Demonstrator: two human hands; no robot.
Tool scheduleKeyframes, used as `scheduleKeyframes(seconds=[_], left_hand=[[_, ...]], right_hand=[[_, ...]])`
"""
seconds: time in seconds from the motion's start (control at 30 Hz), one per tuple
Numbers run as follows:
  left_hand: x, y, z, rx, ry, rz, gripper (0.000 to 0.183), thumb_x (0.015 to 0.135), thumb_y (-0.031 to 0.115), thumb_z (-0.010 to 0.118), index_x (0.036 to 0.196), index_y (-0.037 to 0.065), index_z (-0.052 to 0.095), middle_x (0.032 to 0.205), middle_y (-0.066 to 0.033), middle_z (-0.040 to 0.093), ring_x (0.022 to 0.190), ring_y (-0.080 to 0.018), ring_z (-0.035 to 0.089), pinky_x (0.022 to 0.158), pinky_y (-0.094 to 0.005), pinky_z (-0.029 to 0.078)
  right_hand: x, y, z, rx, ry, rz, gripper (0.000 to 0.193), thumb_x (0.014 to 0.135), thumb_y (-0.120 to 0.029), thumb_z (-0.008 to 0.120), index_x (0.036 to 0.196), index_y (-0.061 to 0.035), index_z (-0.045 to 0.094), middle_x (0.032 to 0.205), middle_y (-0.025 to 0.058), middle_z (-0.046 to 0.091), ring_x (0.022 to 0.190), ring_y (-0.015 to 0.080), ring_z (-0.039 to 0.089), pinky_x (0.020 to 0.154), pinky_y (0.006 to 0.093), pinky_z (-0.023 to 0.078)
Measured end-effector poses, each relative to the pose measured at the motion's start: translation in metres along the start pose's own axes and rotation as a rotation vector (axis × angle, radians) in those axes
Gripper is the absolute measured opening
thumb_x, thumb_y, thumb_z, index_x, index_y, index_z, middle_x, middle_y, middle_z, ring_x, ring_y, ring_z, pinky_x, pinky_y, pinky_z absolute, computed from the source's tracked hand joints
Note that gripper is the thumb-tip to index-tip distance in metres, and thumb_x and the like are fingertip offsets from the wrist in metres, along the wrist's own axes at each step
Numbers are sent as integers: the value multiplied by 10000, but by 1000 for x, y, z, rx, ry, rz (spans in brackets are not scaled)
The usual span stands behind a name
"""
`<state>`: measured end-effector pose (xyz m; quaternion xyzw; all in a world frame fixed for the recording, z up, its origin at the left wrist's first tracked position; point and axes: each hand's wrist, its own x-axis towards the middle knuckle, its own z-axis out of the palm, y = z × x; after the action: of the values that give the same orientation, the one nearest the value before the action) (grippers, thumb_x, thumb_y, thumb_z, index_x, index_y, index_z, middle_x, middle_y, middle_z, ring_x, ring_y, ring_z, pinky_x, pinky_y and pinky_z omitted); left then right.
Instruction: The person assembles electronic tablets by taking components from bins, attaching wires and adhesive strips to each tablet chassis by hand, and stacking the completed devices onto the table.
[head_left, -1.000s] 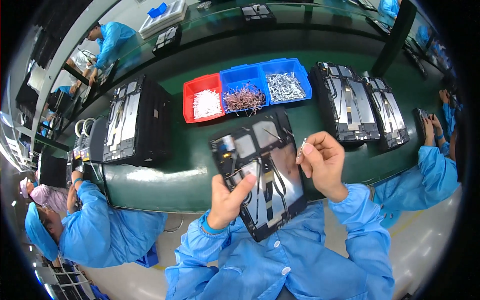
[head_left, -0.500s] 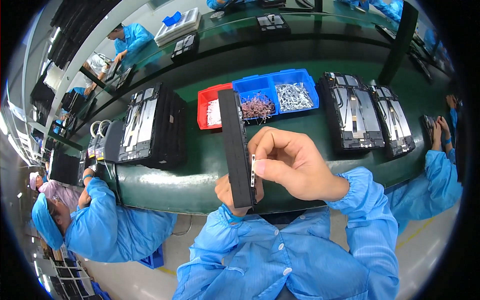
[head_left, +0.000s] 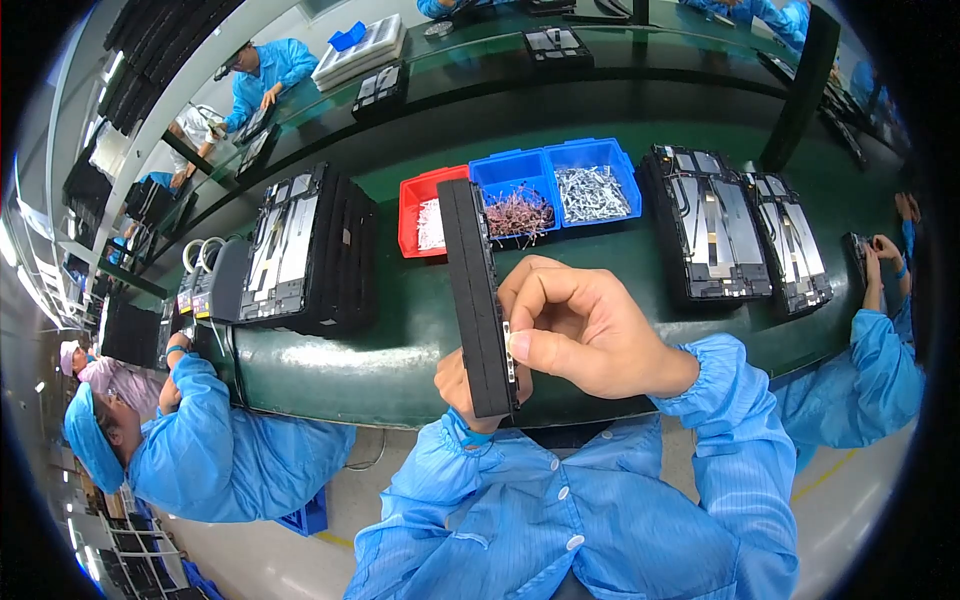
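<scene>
I hold a flat black panel [head_left: 476, 290] upright and edge-on in front of my chest, above the near edge of the green table [head_left: 400, 330]. My left hand [head_left: 452, 385] grips its lower end from behind, mostly hidden by the panel. My right hand [head_left: 585, 325] pinches the panel's right edge with thumb and forefinger at a small pale metal part [head_left: 509, 345].
Red [head_left: 418, 215] and two blue bins [head_left: 560, 185] of small parts stand behind the panel. A stack of black panels [head_left: 300, 250] lies to the left, two more [head_left: 735, 235] to the right. Other workers in blue sit at left [head_left: 200, 440] and right [head_left: 880, 340].
A second ago the panel faced me flat; I turned it edge-on. My right hand moved from its upper right corner to pinch the side edge.
</scene>
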<state>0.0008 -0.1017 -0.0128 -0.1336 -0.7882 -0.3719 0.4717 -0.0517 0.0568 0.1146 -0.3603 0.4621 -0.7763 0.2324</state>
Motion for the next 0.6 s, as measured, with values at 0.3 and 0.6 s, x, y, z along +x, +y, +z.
scheduleKeyframes(seconds=[0.3,0.6], left_hand=[[11,11,-1,-23,-1,-5,95,683,-11,716,759,6,661,669,-98,641,557,-252,654,492,-315,509],[26,25,-4,81,21,88,102,697,-6,723,772,4,657,660,-96,634,554,-252,652,490,-310,503]], right_hand=[[-3,2,-1,7,9,-7,75,863,-13,656,835,-9,587,993,70,523,884,104,530,783,249,462],[-3,0,-4,20,4,10,77,850,6,658,820,2,587,992,72,519,886,108,547,790,256,480]])
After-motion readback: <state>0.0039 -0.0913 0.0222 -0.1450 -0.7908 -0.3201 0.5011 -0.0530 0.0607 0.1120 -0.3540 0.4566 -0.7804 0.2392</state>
